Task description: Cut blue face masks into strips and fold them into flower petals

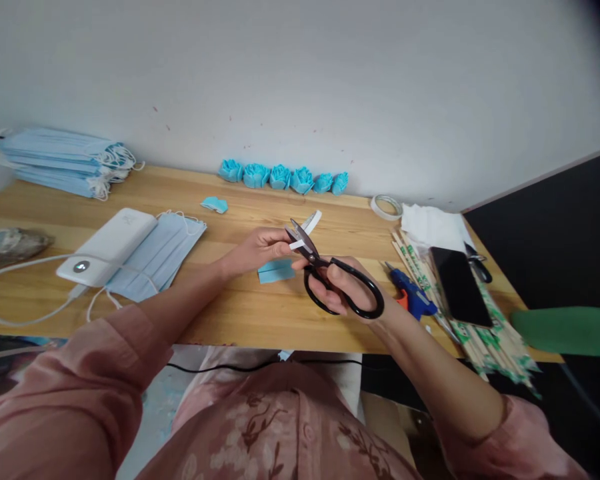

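My right hand [351, 283] grips black-handled scissors [312, 256], with fingers through the loops and the blades parted, pointing up and left. Close to the blades, my left hand [265, 250] pinches a narrow white strip [297, 245] that lies across them. Another white strip end [312, 221] sticks out beyond the blade tips; whether both are one piece I cannot tell. Beneath the hands a flat blue piece [275, 271] lies on the wooden table [260, 320]. Farther back is a small blue cut piece [215, 205].
Several blue flowers [280, 177] line the wall. To the left are stacked face masks [63, 160], a mask [165, 257] and a cabled white power bank [115, 243]. At right are a tape roll [386, 207], blue glue gun [414, 293], phone [460, 287] and wrapped sticks [490, 347].
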Demonstrator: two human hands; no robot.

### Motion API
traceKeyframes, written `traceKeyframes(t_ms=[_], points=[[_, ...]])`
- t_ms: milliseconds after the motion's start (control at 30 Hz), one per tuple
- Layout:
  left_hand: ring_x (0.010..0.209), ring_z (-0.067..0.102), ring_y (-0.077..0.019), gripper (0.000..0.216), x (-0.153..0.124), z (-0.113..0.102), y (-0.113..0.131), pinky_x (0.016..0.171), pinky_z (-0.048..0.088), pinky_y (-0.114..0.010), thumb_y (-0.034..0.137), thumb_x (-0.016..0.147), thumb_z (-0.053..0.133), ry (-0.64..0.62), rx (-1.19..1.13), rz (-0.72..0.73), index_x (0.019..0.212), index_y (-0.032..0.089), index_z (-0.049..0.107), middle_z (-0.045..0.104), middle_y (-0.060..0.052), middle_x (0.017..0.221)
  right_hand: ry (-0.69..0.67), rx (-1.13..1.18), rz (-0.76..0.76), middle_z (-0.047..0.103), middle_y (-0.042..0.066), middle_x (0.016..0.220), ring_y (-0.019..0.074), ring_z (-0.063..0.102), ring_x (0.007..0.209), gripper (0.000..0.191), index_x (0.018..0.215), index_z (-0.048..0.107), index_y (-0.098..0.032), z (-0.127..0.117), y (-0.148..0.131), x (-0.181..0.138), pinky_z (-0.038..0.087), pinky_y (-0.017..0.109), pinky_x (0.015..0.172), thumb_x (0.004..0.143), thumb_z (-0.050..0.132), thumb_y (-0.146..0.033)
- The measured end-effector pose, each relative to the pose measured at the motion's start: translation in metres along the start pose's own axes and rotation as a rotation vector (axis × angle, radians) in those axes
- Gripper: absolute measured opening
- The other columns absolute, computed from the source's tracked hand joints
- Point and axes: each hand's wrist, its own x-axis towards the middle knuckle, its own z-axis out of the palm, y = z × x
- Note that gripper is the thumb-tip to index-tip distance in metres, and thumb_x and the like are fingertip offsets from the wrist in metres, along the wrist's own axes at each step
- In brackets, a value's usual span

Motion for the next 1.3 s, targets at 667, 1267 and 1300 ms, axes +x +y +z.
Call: traceKeyframes(t_ms=[667, 1267, 1300], points=[[0.074, 0.064, -0.0160, 0.035, 0.001, -0.001, -0.006, 0.077, 0.049, -0.030, 0.050, 0.089, 0.068, 0.158, -0.087, -0.071, 0.083, 0.015, 0.073, 0.072, -0.005, 0.078, -0.032, -0.180, 0.110, 0.050, 0.000, 0.076, 0.0055, 0.039, 0.050, 0.070, 0.124, 0.066, -0.011, -0.008, -0.002, -0.019, 0.029, 0.022, 0.045, 0.089, 0.057, -0.071], [0.084, 0.064, -0.0164, 0.037, -0.002, 0.000, 0.001, 0.081, 0.048, -0.030, 0.050, 0.090, 0.067, 0.030, -0.028, -0.064, 0.079, 0.015, 0.073, 0.071, -0.006, 0.085, 0.023, -0.129, 0.056, 0.051, -0.002, 0.071, 0.0054, 0.040, 0.048, 0.065, 0.123, 0.066, -0.012, -0.009, -0.001, -0.010, 0.030, 0.022, 0.045, 0.092, 0.055, -0.068], [0.084, 0.065, -0.0169, 0.037, -0.002, 0.000, 0.001, 0.081, 0.048, -0.030, 0.051, 0.089, 0.068, 0.026, -0.014, -0.062, 0.079, 0.015, 0.073, 0.071, -0.007, 0.086, 0.018, -0.113, 0.055, 0.050, -0.003, 0.071, 0.0054, 0.039, 0.048, 0.065, 0.124, 0.065, -0.012, -0.010, 0.000, -0.010, 0.030, 0.022, 0.045, 0.093, 0.054, -0.067]])
